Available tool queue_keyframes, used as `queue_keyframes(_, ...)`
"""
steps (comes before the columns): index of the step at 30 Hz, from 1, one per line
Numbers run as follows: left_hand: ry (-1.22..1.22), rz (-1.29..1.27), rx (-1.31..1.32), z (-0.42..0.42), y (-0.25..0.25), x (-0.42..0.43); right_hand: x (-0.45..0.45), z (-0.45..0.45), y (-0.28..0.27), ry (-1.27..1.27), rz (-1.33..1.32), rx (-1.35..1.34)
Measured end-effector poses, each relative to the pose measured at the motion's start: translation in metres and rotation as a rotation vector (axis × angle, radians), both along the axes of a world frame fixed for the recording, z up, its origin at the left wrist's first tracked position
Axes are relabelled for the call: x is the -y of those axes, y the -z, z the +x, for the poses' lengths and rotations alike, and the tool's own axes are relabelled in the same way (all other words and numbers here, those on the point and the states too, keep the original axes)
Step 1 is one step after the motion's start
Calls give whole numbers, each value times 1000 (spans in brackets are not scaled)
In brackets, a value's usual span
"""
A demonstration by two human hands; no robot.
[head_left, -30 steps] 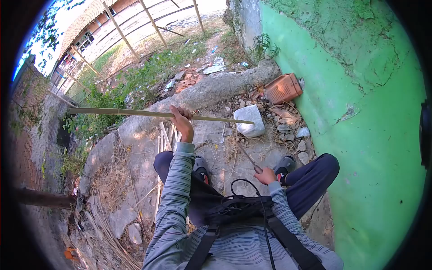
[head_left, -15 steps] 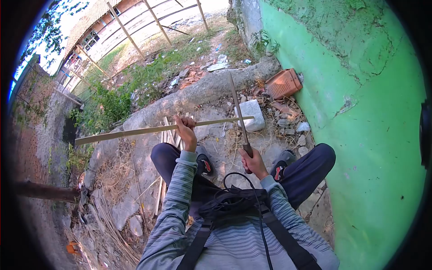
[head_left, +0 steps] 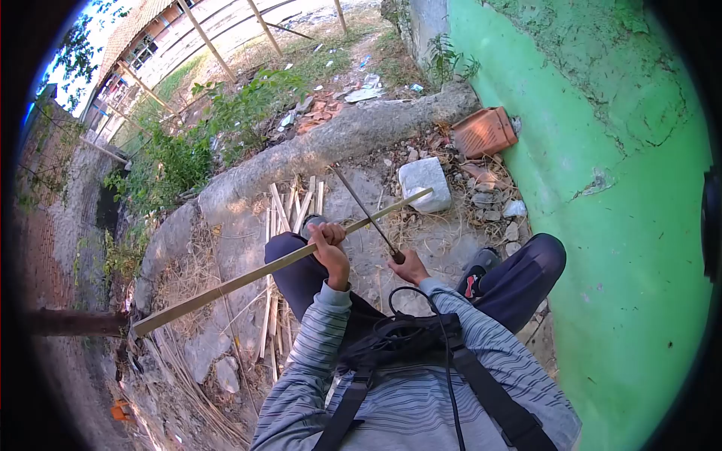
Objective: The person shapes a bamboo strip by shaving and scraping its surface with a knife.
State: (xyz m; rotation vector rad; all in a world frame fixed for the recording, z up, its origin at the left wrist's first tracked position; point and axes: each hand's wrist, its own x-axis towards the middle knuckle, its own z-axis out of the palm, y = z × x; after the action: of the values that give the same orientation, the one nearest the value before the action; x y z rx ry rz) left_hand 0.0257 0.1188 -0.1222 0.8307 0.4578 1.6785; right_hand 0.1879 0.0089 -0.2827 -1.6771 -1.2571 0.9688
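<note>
My left hand point(head_left: 329, 252) is closed around a long, flat bamboo strip point(head_left: 241, 282), which slants from the lower left up to the right. Its far tip overlaps a whitish block point(head_left: 425, 184) on the ground; whether it rests there I cannot tell. In my right hand point(head_left: 410, 268) is the dark handle of a machete point(head_left: 353, 194), its long narrow blade pointing up and left. The blade crosses the strip just right of my left hand; contact between them is unclear. Several pale split strips point(head_left: 282, 214) lie on the ground beside my left knee.
A green wall point(head_left: 602, 263) runs along my right side. Against it leans an orange clay piece point(head_left: 485, 131) above rubble. A low concrete ridge point(head_left: 316, 146) curves ahead, with plants point(head_left: 177, 154) beyond. A dark pole point(head_left: 75, 322) juts in at left.
The machete has swung left and tilted across the strip, its grip drawn slightly left. The strip is steeper now, its left end lower, and my left hand has moved right and down.
</note>
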Motion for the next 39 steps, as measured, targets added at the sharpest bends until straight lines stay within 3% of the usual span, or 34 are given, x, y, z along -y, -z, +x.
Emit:
queue_keyframes(6, 98, 245, -291, 4, -6, 16, -8, 22, -13, -23, 101, 112)
queue_keyframes(9, 160, 180, -169, 5, 5, 24, -7, 16, -33, -37, 127, 93)
queue_keyframes(14, 153, 265, -306, 18, 5, 44, -13, 15, -76, -110, 131, 13)
queue_keyframes(20, 107, 259, -315, 33, 2, 55, -17, 32, -73, -117, 198, 39)
queue_keyframes(31, 140, 374, -427, 42, 2, 78, -26, 106, 28, 152, -51, 156)
queue_keyframes(34, 216, 477, -544, 41, 4, 82, -32, 134, 34, 224, -376, 203)
queue_keyframes(39, 224, 518, -523, 45, 1, 85, -37, 163, 59, 351, -601, 364)
